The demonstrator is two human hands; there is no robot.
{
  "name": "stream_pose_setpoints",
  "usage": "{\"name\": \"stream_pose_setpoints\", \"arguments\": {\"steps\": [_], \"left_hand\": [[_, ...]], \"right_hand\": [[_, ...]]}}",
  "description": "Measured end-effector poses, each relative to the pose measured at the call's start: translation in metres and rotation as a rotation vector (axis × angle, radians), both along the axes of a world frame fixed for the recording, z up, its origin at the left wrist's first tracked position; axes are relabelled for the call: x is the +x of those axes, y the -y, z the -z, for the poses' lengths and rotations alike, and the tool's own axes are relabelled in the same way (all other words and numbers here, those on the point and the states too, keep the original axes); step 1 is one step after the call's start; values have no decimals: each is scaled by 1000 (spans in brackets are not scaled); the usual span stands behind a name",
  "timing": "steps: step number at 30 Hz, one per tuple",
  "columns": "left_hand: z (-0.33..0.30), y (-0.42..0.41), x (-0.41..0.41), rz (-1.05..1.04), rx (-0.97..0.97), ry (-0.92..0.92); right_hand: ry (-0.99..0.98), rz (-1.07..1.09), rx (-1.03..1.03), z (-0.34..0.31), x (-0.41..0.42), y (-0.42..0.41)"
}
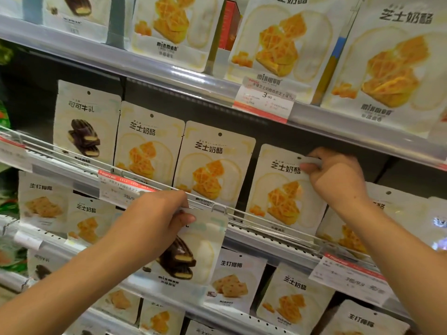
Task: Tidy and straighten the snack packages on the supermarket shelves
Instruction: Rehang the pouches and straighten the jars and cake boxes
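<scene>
**Two hands, two snack bags, one messy shelf**

Two bare hands are busy at once. The right hand pinches the top corner of a pale flat bag with a yellow waffle picture. That bag stands on the middle shelf behind a thin clear rail, and it leans a little. I think the hand holds the top so it can pull the bag up straight.

The left hand grips the top edge of a pale bag with a dark chocolate cake picture. This bag is held out in front of the shelves, low down, not on a shelf. Another chocolate cake bag stands at the left end of the middle row, so maybe the held one belongs there.

The middle shelf holds four bags in a row: one chocolate, then three waffle ones. The rail keeps them from sliding off. The grey shelf above holds bigger waffle bags and a white price tag. The lower shelves hold more bags, but they look blurry.
</scene>
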State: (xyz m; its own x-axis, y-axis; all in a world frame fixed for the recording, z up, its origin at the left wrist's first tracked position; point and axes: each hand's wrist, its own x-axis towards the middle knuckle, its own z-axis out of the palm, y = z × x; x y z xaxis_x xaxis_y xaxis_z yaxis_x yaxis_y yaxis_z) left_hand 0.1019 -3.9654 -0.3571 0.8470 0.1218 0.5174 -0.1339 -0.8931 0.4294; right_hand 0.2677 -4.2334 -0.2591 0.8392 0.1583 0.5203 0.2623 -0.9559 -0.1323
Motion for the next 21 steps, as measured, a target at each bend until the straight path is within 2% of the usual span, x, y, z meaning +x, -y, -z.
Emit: {"name": "stream_pose_setpoints", "arguments": {"steps": [4, 9, 18, 21], "left_hand": [[1, 2, 5, 37, -15, -27], [2, 7, 9, 67, -17, -40], [3, 16, 4, 84, -26, -43], [4, 19, -3, 74, -25, -53]], "right_hand": [[-149, 119, -160, -11, -5, -7], [-220, 110, -126, -15, -10, -12], [-221, 92, -152, -13, -11, -3], [-166, 6, -195, -14, -19, -8]]}}
